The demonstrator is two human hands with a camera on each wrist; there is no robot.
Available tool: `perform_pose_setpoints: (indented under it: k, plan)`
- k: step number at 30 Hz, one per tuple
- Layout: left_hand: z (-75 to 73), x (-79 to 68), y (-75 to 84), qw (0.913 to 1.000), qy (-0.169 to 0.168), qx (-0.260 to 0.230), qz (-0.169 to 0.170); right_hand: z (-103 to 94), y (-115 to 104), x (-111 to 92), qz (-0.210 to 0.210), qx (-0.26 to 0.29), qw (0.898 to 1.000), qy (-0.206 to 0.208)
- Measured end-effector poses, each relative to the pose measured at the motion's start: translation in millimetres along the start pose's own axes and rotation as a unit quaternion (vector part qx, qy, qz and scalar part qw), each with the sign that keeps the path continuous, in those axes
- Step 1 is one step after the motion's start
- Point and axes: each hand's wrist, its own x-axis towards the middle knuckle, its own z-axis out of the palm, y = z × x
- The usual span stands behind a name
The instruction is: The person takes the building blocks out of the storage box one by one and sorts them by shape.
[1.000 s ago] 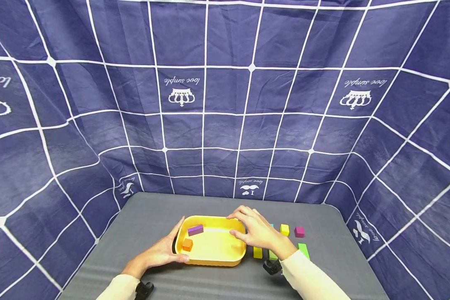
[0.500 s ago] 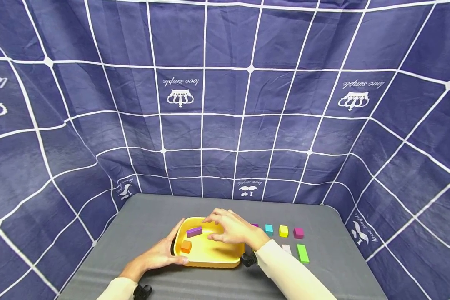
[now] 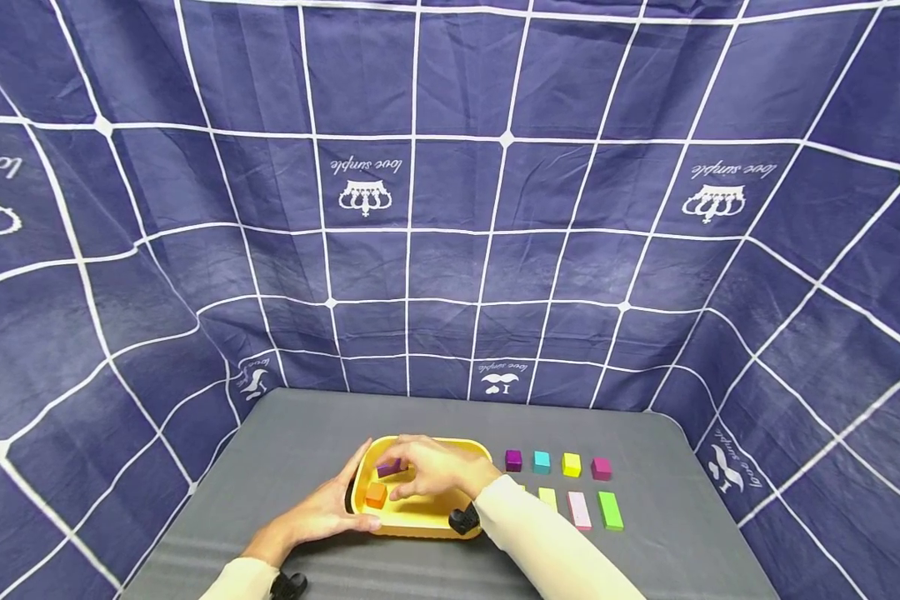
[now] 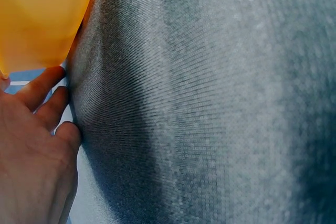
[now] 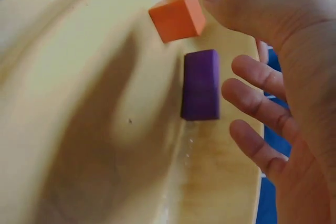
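A yellow plastic tub (image 3: 420, 530) with rounded corners sits on the grey table. My left hand (image 3: 311, 512) grips its left end, thumb at the near rim and fingers along the outer side. Over the tub's inside hovers my right hand (image 3: 438, 468), palm down, thumb and fingers spread. Inside at the left lie an orange cube (image 5: 177, 17) and a purple oblong block (image 5: 201, 85). In the right wrist view the right fingertips are close to both blocks, with nothing held between them. The left wrist view shows the left fingers (image 4: 50, 103) beside the tub's outer wall.
Right of the tub stands a row of cubes: purple (image 3: 513, 460), teal (image 3: 542, 462), yellow (image 3: 572, 464) and magenta (image 3: 602, 468). Nearer lie oblong yellow (image 3: 547, 497), pink (image 3: 579, 510) and green (image 3: 611, 510) blocks. The right sleeve (image 3: 547, 533) partly covers this row. Blue checked cloth (image 3: 450, 250) surrounds the table.
My right hand has moved left across the tub, from its right rim to above the purple and orange blocks. The left hand stays on the tub's left end. More blocks at right are uncovered.
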Motion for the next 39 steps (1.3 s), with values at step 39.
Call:
perform_pose_setpoints:
  k: [39]
  plan:
    - [0.8, 0.4, 0.1, 0.9999, 0.001, -0.006, 0.011, 15.1, -15, 26, 0.051, 0.059, 0.996, -0.053]
